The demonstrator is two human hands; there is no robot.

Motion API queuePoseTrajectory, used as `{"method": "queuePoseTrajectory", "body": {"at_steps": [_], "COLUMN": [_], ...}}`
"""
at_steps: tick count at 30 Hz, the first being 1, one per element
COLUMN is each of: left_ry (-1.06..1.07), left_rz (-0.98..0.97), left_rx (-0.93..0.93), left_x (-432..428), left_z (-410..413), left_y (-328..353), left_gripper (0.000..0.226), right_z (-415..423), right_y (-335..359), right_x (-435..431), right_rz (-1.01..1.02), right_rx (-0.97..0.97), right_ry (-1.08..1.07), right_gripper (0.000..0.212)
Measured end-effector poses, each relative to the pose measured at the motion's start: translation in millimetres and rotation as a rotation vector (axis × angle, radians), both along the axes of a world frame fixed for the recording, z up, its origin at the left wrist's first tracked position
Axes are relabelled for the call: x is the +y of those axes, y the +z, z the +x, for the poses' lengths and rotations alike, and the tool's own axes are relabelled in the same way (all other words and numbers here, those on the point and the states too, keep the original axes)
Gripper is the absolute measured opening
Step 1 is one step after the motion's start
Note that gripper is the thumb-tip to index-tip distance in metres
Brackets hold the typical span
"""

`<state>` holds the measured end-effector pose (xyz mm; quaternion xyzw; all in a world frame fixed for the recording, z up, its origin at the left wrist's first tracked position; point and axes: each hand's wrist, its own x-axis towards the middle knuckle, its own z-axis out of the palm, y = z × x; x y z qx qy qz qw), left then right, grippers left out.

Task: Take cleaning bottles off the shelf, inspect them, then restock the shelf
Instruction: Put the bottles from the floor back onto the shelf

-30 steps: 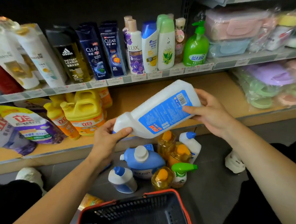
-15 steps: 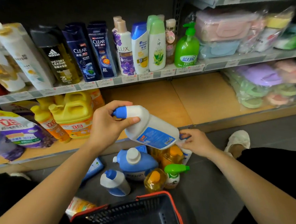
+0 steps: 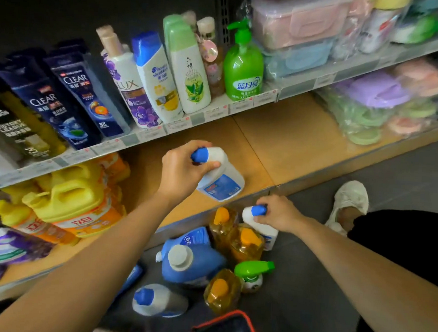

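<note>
Restocking looks barely begun. The left hand [image 3: 184, 171] curls round the neck of a white bottle [image 3: 223, 185] with a blue cap, its base on or just over the wooden lower shelf [image 3: 291, 150]; contact cannot be told from this angle. The right hand [image 3: 280, 213], lower and nearer the body, grips the capped top of a second white bottle [image 3: 264, 231] standing on the floor [image 3: 293, 313], close under the shelf lip. Judgement: one bottle is at the point of placement, and the next is in hand to follow. No other bottle of the floor lot shows on the shelf near the left hand. Most of the job is left. Below and between the hands sit a blue jug [image 3: 193, 265], three amber bottles [image 3: 246, 245] with orange caps and a green-trigger sprayer [image 3: 253, 270]. A third white bottle [image 3: 160, 300] lies on its side nearer the body. Which of these are already inspected cannot be told. Yellow jugs [image 3: 72, 202] stand on the shelf outboard of the left hand, probably not part of this lot. A basket [image 3: 227, 329] rim sits closest to the body, under both forearms.
</note>
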<state>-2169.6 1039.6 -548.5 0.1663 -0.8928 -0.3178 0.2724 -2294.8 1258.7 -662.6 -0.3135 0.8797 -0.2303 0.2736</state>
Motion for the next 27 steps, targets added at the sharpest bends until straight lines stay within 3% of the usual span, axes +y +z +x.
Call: {"method": "queuePoseTrajectory", "body": {"at_steps": [8, 11, 15, 19, 27], "left_ry": [0.061, -0.012, -0.049, -0.083, 0.183], "left_rz": [-0.002, 0.141, 0.170, 0.291, 0.052], "left_rx": [0.014, -0.038, -0.218, -0.226, -0.188], "left_x": [1.4, 5.0, 5.1, 9.1, 20.6], "left_z": [-66.1, -72.0, -57.1, -42.5, -66.3], "left_y": [-27.5, -42.3, -75.3, -100.9, -122.0], "left_gripper": [0.046, 0.061, 0.068, 0.084, 0.081], "right_z": [8.5, 6.7, -1.9, -10.1, -42.1], "right_y": [-24.2, -24.3, -21.8, -5.8, 94.3], "right_x": [-8.1, -10.4, 0.5, 16.5, 17.4], "right_rz": [-0.064, -0.079, -0.101, -0.147, -0.362], "right_rx": [0.032, 0.024, 0.020, -0.009, 0.129], "right_ry": [-0.070, -0.102, -0.201, -0.299, -0.214], "right_gripper": [0.038, 0.032, 0.032, 0.029, 0.020]}}
